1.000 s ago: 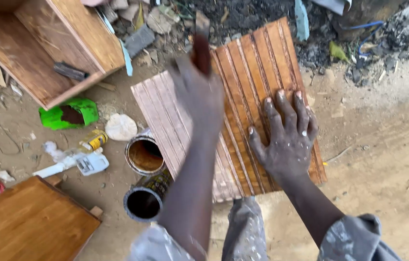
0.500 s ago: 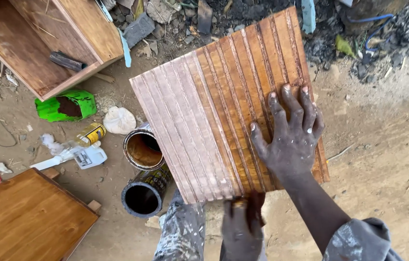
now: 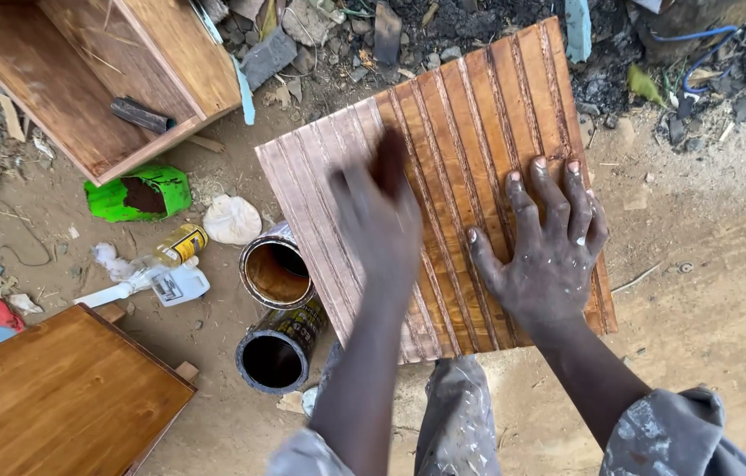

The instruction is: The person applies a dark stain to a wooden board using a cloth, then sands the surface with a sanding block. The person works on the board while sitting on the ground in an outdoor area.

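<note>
The grooved wooden panel (image 3: 479,132) lay on the sandy ground in the middle of the frame, a rectangular board cut with parallel ridges along its length. Its right-hand part was a wet, glossy orange-brown, while the strip along its left edge looked paler, duller and pinkish. It sat tilted: the long axis and the grooves ran from the lower middle of the frame up toward the upper right, with the far short edge against the dark rubble at the top.

The right hand (image 3: 549,251) lay flat on the stained part of the panel, fingers spread and open, palm pressing down and gripping nothing. The left hand (image 3: 382,220) was over the panel's centre-left, blurred by motion; it appeared closed around something dark, but what it held could not be made out.

Just beside the panel's lower left edge stood an open tin (image 3: 274,270) with brown liquid inside, and touching it below lay a dark can (image 3: 278,351) on its side. Farther left were a white rag (image 3: 232,219), a small yellow bottle (image 3: 181,244) and a green plastic scrap (image 3: 138,194). A wooden box (image 3: 82,79) filled the upper left, and a stained board (image 3: 55,397) the lower left.
</note>
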